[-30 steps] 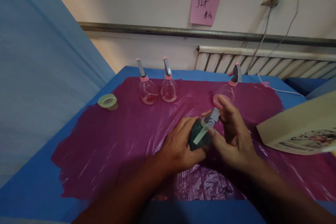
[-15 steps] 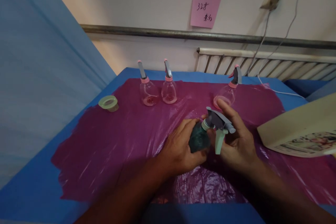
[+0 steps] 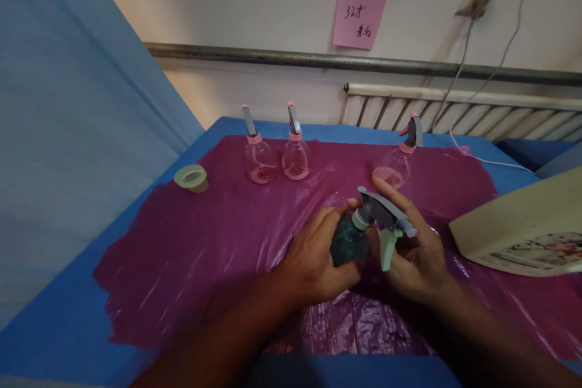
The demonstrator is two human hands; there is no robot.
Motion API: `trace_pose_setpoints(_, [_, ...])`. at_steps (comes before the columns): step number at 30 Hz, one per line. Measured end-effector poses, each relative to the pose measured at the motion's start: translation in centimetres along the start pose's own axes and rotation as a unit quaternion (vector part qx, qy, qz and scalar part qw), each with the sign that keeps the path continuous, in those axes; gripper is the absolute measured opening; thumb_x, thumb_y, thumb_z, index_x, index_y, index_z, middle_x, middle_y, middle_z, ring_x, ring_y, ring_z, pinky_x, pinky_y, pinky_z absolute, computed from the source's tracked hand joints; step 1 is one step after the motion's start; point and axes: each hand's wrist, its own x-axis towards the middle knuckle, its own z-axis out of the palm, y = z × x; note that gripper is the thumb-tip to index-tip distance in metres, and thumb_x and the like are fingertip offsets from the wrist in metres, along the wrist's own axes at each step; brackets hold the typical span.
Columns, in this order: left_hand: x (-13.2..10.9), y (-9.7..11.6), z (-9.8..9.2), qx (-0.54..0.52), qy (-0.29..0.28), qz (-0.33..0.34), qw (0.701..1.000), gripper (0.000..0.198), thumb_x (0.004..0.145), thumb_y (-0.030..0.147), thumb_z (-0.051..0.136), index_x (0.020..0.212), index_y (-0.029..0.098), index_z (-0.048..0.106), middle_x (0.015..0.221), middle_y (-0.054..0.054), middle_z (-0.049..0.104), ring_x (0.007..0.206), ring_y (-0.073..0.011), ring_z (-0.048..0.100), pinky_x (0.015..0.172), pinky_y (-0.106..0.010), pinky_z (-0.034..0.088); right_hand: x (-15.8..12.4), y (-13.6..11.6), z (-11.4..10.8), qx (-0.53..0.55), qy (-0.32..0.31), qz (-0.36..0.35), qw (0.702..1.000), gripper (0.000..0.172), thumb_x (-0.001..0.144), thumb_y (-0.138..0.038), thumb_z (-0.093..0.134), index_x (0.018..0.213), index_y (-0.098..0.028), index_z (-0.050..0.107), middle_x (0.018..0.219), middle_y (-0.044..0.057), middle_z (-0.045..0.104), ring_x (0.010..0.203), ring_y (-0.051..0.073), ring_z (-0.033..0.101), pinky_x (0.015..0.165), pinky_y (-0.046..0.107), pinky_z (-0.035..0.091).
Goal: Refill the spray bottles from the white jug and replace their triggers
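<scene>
A dark green, see-through spray bottle (image 3: 348, 242) with a grey spray head (image 3: 384, 212) and pale green trigger and collar leans to the right between my hands. My left hand (image 3: 313, 257) wraps round its body, thumb in front. Behind the spray head, my right hand (image 3: 418, 251) has its fingers at the collar, partly hidden by the trigger, with one finger stretched up past the nozzle. Just beyond that finger stands a clear spray bottle (image 3: 394, 163) with a pink collar. Two similar bottles, one spray bottle (image 3: 260, 160) and another spray bottle (image 3: 295, 157), stand farther left with a little pink liquid inside.
A pale green funnel-like piece (image 3: 191, 177) lies at left on the purple plastic sheet (image 3: 218, 224) over the blue table cover (image 3: 68, 309). A large cream jug (image 3: 522, 224) stands at right. A radiator (image 3: 454, 106) and a cable (image 3: 493, 160) are behind.
The whole view has shifted slightly, so everything sits a little farther right. The right finger near the nozzle has bent a little lower. Both hands keep their places on the green spray bottle.
</scene>
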Motion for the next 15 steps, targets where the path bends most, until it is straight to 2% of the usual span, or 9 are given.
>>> trace_pose_setpoints(3, [0.06, 0.00, 0.01, 0.002, -0.003, -0.003, 1.000, 0.085, 0.087, 0.030, 0.085, 0.165, 0.027, 0.050, 0.153, -0.013, 0.068, 0.139, -0.0373, 0.070, 0.119, -0.056, 0.060, 0.30, 0.54, -0.16, -0.004, -0.019, 0.002, 1.000, 0.083, 0.103, -0.028, 0.082, 0.178, -0.038, 0.046, 0.153, 0.010, 0.077, 0.128, 0.027, 0.082, 0.108, 0.044, 0.071])
trace_pose_setpoints(5, [0.07, -0.04, 0.10, 0.005, -0.002, -0.007, 1.000, 0.078, 0.088, 0.029, 0.084, 0.160, 0.028, 0.054, 0.149, -0.013, 0.069, 0.136, -0.0368, 0.071, 0.116, -0.056, 0.061, 0.62, 0.77, -0.24, -0.025, -0.003, -0.012, 1.000, 0.090, 0.096, -0.032, 0.091, 0.175, -0.037, 0.049, 0.146, 0.009, 0.079, 0.122, 0.027, 0.083, 0.101, 0.043, 0.073])
trace_pose_setpoints(7, [0.03, -0.14, 0.24, 0.004, 0.003, -0.003, 1.000, 0.075, 0.088, 0.029, 0.084, 0.157, 0.027, 0.054, 0.149, -0.014, 0.069, 0.137, -0.0370, 0.071, 0.116, -0.057, 0.061, 0.89, 0.80, -0.24, -0.053, 0.029, -0.030, 0.998, 0.087, 0.092, -0.034, 0.095, 0.169, -0.036, 0.057, 0.138, 0.008, 0.081, 0.110, 0.025, 0.084, 0.093, 0.040, 0.074])
trace_pose_setpoints(10, [-0.08, -0.36, 0.43, 0.003, 0.005, 0.001, 1.000, 0.074, 0.089, 0.029, 0.083, 0.157, 0.026, 0.054, 0.149, -0.014, 0.068, 0.137, -0.0366, 0.071, 0.116, -0.057, 0.061, 1.00, 0.55, -0.09, -0.079, 0.064, -0.045, 0.994, 0.077, 0.093, -0.033, 0.094, 0.163, -0.034, 0.063, 0.140, 0.008, 0.080, 0.104, 0.023, 0.083, 0.087, 0.037, 0.073])
trace_pose_setpoints(15, [-0.02, -0.27, 0.26, -0.006, 0.012, 0.002, 1.000, 0.075, 0.090, 0.028, 0.080, 0.160, 0.027, 0.053, 0.151, -0.013, 0.068, 0.140, -0.0353, 0.070, 0.119, -0.055, 0.060, 0.67, 0.24, 0.12, -0.115, 0.067, -0.073, 0.988, 0.079, 0.099, -0.028, 0.086, 0.172, -0.035, 0.054, 0.147, 0.009, 0.078, 0.116, 0.024, 0.083, 0.094, 0.038, 0.073])
